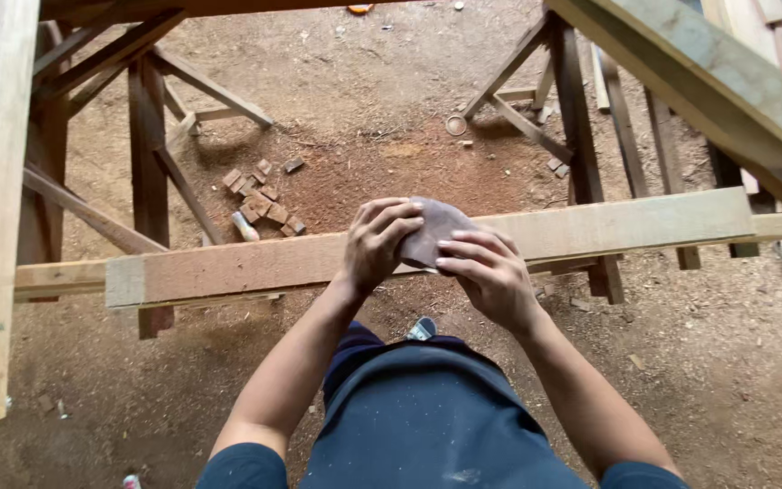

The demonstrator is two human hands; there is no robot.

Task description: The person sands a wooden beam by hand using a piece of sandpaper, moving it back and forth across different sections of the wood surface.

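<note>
— Head view, hands: report

— Left hand [375, 244] and right hand [491, 272] both curl their fingers over one brown sheet of sandpaper [434, 232], gripping it between them, left hand on its left edge, right hand on its near right edge

— Position of the sheet?

— It rests against the long wooden plank [590, 228], directly ahead of the person. The plank's long axis runs left to right across the view, borne on a trestle [581, 136]. Both hands sit equally near; neither leads

— Surroundings?

— Small wood offcuts [262, 195] on the sawdust floor [364, 109] beyond, well apart
</note>
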